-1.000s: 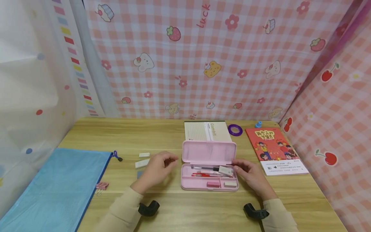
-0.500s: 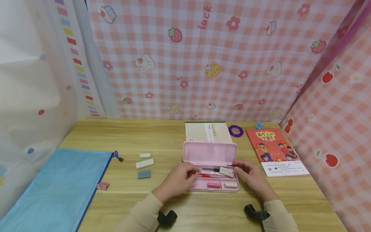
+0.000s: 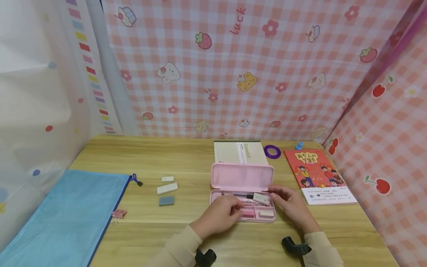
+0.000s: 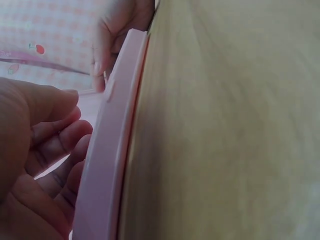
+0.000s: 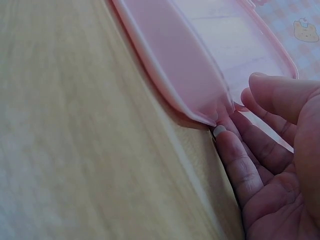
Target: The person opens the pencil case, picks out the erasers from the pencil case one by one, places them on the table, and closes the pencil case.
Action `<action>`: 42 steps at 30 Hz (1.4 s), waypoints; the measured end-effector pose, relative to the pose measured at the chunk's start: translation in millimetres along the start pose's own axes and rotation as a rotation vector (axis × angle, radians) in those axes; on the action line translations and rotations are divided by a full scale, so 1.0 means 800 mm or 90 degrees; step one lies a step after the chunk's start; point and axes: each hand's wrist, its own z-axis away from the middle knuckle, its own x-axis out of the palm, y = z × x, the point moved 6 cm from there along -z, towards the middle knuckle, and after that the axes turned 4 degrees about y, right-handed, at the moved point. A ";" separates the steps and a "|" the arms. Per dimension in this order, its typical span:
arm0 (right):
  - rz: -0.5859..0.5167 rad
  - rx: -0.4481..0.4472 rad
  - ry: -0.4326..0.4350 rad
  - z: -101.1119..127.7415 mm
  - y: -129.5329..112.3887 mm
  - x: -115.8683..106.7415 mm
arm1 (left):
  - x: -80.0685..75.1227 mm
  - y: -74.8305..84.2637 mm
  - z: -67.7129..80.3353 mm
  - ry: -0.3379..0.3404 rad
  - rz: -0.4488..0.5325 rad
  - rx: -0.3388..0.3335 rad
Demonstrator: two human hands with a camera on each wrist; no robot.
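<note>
An open pink pencil case (image 3: 242,176) lies on the table, its lid tipped back. Inside are pens (image 3: 237,194), a white eraser (image 3: 261,198) on top of them, a pink eraser (image 3: 248,213) and another white eraser (image 3: 266,214) in a small compartment. Over the case's front left part is my left hand (image 3: 218,217), fingertips by the pink eraser. In the left wrist view its fingers bend loosely, with nothing visible between them and the thumb. My right hand (image 3: 293,207) touches the case's right end with its fingertips, thumb apart in the right wrist view.
Left of the case lie two white erasers (image 3: 167,188) and a blue-grey eraser (image 3: 166,201). Further left are a pink binder clip (image 3: 118,214) and a blue zip pouch (image 3: 73,211). Behind stand a notebook (image 3: 230,152), purple tape (image 3: 272,151) and a red book (image 3: 313,168).
My left hand has moved right, from beside the loose erasers to over the pencil case, uncovering the blue-grey eraser. My right hand has stayed at the case's right end.
</note>
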 end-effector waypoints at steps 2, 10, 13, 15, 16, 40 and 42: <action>0.000 0.000 0.000 0.000 0.000 0.000 | 0.003 0.000 -0.001 -0.003 -0.010 0.003; 0.003 -0.004 0.003 -0.001 -0.001 0.000 | 0.007 -0.001 -0.001 0.006 -0.048 0.012; 0.004 -0.004 0.005 -0.001 -0.001 0.000 | 0.008 -0.001 -0.001 0.003 -0.065 -0.001; 0.004 -0.004 0.004 -0.001 -0.001 0.000 | 0.008 -0.001 -0.001 0.002 -0.077 -0.008; 0.004 -0.004 0.004 -0.001 -0.001 0.000 | 0.008 -0.001 -0.001 0.002 -0.082 -0.012; -0.002 0.012 -0.001 0.001 0.000 0.001 | 0.012 0.001 -0.005 -0.005 -0.121 -0.015; -0.004 0.010 0.000 0.000 0.000 0.001 | 0.011 0.000 -0.005 -0.004 -0.114 -0.012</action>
